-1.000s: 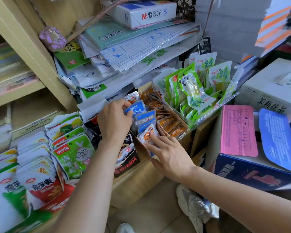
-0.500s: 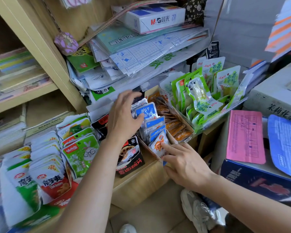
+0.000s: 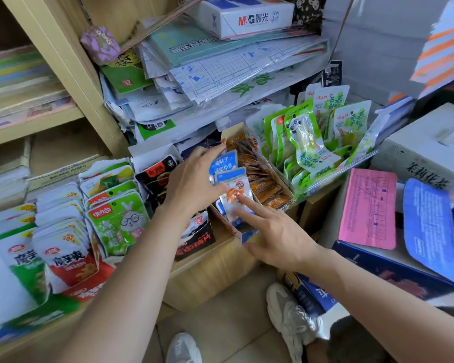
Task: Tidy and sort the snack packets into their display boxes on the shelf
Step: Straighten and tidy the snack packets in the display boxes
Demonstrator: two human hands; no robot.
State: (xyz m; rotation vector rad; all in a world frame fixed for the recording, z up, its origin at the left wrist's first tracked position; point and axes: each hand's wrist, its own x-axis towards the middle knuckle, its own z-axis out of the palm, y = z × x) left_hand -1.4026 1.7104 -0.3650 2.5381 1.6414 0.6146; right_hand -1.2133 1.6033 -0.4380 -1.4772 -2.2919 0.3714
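Small blue and white snack packets point(image 3: 227, 167) stand in a row inside a narrow display box point(image 3: 243, 231) at the shelf's front edge. My left hand point(image 3: 194, 182) lies over the left side of that row, fingers spread and pressing against the packets. My right hand point(image 3: 273, 231) reaches in from the front, with its fingertips touching the front packet point(image 3: 235, 203), which is white with an orange picture. Neither hand clearly grips a packet. Right of this box sits a box of orange-brown packets point(image 3: 262, 176).
A clear tray of green packets point(image 3: 307, 142) stands at the right. Black packets point(image 3: 157, 174) and green and red packet rows point(image 3: 63, 226) fill the left shelf. Stacked papers point(image 3: 220, 66) overhang above. Cardboard boxes point(image 3: 393, 231) sit to the right, and shoes point(image 3: 288, 315) are on the floor below.
My left hand has shifted from gripping the back packets to spreading over the row's left side. My right hand's fingertips moved up onto the front packet. The camera view drifted slightly.
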